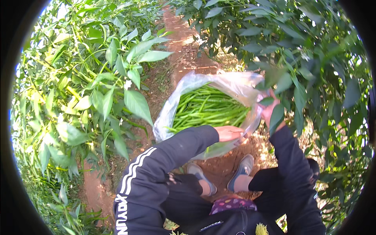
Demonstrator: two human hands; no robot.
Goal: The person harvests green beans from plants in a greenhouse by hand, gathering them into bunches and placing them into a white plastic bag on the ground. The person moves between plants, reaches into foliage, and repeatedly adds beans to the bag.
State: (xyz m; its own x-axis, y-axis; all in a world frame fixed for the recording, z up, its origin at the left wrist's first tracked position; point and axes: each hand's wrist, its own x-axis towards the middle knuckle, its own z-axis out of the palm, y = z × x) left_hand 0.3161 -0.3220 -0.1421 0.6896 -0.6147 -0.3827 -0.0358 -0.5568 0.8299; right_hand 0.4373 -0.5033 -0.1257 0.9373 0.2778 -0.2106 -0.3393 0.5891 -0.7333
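A clear plastic bag (pixel 169 113) stands wide-mouthed on the ground in front of me, holding a thick heap of long green chili peppers (pixel 205 110). My left hand (pixel 230 133) reaches across to the near right part of the bag's rim, with its fingers curled at the plastic. At the right side of the mouth, my right hand (pixel 270 108) pinches the gathered rim. Pepper leaves partly cover that hand and wrist.
Leafy pepper plants (pixel 135 58) with white flowers crowd the left side. Darker pepper plants (pixel 293 58) hang close over my right arm. Between them runs a reddish dirt path (pixel 179 26). My shoes (pixel 245 166) are planted just behind the bag.
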